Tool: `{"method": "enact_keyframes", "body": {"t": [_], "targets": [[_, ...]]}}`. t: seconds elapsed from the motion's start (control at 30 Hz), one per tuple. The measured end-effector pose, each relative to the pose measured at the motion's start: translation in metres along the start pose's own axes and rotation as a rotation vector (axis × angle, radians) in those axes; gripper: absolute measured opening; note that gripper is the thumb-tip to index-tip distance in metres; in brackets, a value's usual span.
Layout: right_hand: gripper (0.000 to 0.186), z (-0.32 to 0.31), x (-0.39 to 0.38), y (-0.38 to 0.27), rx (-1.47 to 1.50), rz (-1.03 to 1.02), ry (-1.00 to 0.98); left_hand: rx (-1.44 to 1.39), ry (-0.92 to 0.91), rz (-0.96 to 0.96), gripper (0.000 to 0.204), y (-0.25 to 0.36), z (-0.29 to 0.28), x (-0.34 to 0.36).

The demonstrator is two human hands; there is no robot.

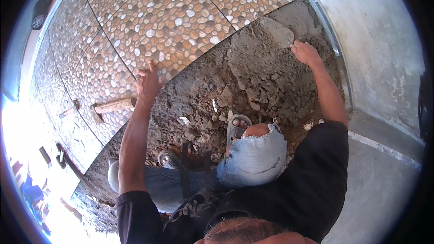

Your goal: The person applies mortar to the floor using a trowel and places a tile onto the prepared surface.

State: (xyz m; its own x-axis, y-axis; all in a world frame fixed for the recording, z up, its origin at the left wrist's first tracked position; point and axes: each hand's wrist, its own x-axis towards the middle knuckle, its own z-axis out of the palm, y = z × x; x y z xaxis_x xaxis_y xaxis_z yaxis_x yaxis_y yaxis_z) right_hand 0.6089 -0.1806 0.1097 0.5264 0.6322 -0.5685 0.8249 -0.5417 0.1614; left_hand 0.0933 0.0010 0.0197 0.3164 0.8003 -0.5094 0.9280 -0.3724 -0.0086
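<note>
Left hand (pixel 149 83): our fingers spread on pebble-patterned tiles (pixel 167 27)
Right hand (pixel 305 53): our fingers grip a trowel (pixel 279 33) on mortar (pixel 253 61)

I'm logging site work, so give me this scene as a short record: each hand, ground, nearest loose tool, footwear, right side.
Left hand: fingers apparently on brown-and-white pebble-patterned tiles, near their edge
Right hand: gripping a flat grey tool, probably a trowel, at the grey mortar
Ground: mortar beside the tiles; brown-grey rubble near the feet
Nearest loose tool: wooden-handled hammer, lying on the tiles
Footwear: grey open-toed sandals
Right side: smooth grey wall
</note>
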Motion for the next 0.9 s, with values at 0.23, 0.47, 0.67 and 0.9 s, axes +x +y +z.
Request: {"method": "enact_keyframes", "body": {"t": [0.23,0.47,0.67,0.9], "targets": [[0.045,0.03,0.021,0.018,0.188,0.065,0.043,-0.045,-0.007,0.028,0.097,0.007,-0.013,-0.004],[0.043,0.005,-0.021,-0.069,1.024,0.19,-0.401,-0.051,0.041,0.036,0.102,-0.009,0.016,0.01],[0.042,0.021,-0.073,-0.12,1.024,0.134,-0.534,-0.004,0.004,0.023,0.093,0.003,-0.01,-0.005],[0.041,0.035,-0.079,-0.113,0.826,0.0,-0.427,0.014,0.029,0.037,0.099,0.005,-0.013,-0.005]]}}
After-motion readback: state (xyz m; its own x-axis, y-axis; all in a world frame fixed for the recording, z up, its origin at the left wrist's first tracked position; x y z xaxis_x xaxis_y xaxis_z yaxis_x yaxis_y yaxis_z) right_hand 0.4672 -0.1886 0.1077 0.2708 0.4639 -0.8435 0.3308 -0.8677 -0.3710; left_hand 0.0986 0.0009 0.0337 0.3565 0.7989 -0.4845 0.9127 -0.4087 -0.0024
